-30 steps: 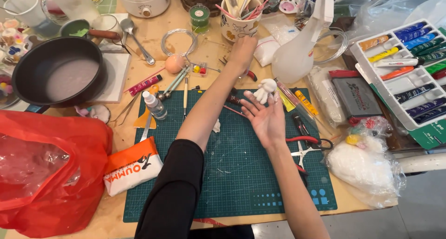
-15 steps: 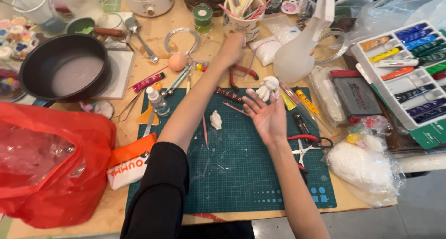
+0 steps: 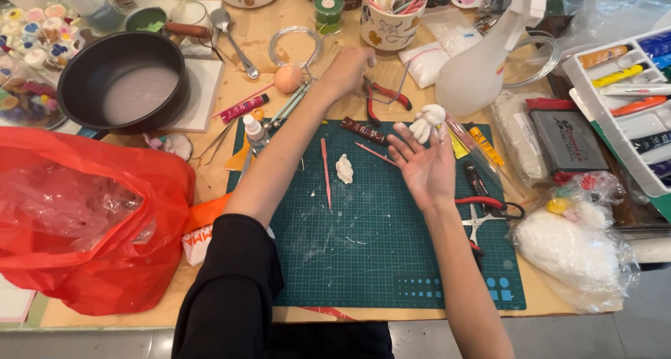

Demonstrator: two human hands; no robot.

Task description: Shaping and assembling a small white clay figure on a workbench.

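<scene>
Left hand (image 3: pixel 347 71) has drawn nearer from the far cup (image 3: pixel 388 25), loosely curled, empty. Right hand (image 3: pixel 423 165) lies open, white figure (image 3: pixel 426 121) on fingertips; near mat (image 3: pixel 391 261) stays clear.

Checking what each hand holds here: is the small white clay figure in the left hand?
No: the white clay figure rests at the fingertips of the open right hand, while the left hand reaches toward the red-handled pliers.

Bright even light, soft shadows, sharp
</scene>
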